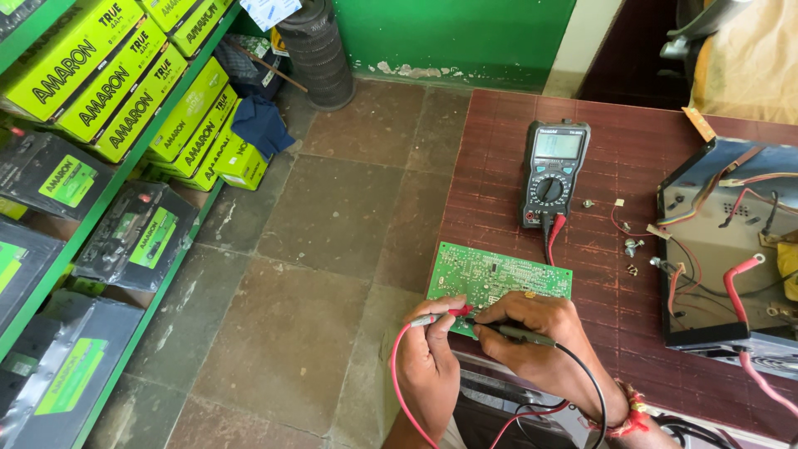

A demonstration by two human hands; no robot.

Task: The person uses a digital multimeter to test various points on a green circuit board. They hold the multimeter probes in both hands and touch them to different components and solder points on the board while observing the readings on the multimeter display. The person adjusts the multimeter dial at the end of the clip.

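Your left hand (428, 353) grips the red probe (439, 317) and your right hand (536, 333) the black probe (511, 332), both already on the green circuit board (490, 278), meter (553, 173) connected.

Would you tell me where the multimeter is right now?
The multimeter lies on the dark red table, just beyond the green circuit board, left of the opened device.

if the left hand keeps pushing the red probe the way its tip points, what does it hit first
The left hand aims the red probe rightward at the near edge of the green circuit board. It would likely meet the board first, close beside the black probe in the right hand; depth is unclear.
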